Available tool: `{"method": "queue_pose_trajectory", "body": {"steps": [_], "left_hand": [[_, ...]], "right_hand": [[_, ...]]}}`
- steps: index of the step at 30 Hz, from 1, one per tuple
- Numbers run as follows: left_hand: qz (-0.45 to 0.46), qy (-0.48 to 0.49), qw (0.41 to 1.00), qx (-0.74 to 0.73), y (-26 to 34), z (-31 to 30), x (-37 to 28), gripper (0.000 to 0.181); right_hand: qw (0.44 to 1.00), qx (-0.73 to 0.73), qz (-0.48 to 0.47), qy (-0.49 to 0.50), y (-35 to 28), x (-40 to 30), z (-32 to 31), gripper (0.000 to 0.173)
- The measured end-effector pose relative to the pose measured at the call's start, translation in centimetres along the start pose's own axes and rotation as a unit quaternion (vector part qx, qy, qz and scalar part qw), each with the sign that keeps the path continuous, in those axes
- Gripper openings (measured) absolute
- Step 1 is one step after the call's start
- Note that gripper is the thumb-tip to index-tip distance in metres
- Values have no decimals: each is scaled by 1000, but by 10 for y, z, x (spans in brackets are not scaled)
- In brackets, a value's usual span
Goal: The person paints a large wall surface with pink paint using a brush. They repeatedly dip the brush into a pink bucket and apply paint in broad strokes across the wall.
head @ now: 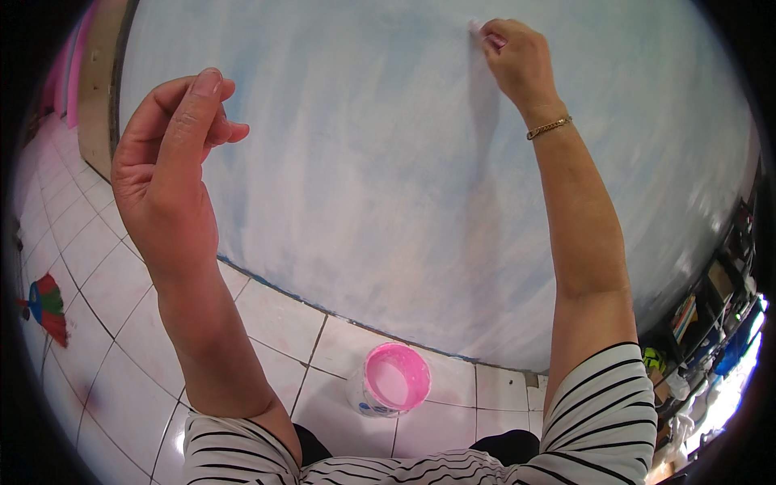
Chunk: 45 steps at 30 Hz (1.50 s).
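Observation:
Up against the painted wall (364, 170), my right hand (518, 57) grips a small pale-pink piece (475, 26), perhaps a sponge or cloth. Its far end meets the wall surface, and most of it is hidden by my fingers. The wall carries streaky white over light blue. My left hand (176, 133) is raised at the left with its fingers loosely curled and the thumb tip against a finger. Nothing shows between them. Below, a white bucket (388, 381) with a pink-coated inside stands on the floor close to the wall, holding pale pink paint or liquid.
White floor tiles (285, 327) run along the wall's base. A red, green and blue broom head (48, 309) lies at the far left. Shelves with books (684, 316) and assorted items line the right side. A brown panel (97, 85) edges the wall at upper left.

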<state>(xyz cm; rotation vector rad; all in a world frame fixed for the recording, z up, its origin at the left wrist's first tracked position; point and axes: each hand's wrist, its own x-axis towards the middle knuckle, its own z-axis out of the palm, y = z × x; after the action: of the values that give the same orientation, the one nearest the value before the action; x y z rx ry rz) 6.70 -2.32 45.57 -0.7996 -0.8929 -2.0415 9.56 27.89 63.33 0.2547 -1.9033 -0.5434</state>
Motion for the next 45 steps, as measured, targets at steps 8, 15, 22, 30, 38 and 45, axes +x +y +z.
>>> {"method": "queue_pose_trajectory", "body": {"steps": [8, 15, 22, 30, 38, 45], "left_hand": [[-13, -31, 999, 4, -9, 4, -5, 15], [-27, 11, 999, 15, -5, 10, -7, 15], [-27, -40, 999, 13, -12, 21, -15, 15], [-47, -60, 997, -19, -30, 28, -21, 14], [-53, -56, 997, -10, -31, 29, -24, 13], [-59, -63, 996, -21, -29, 35, -27, 12]], "right_hand": [[961, -52, -89, -258, -52, -139, 25, 5], [918, 255, 140, -269, -56, -169, -12, 8], [944, 198, 218, -152, 29, -99, -34, 11], [998, -52, -35, 13, 57, -84, -40, 13], [946, 112, -17, -303, -59, -252, -5, 15], [920, 230, 158, -275, -21, -196, -7, 10]]}}
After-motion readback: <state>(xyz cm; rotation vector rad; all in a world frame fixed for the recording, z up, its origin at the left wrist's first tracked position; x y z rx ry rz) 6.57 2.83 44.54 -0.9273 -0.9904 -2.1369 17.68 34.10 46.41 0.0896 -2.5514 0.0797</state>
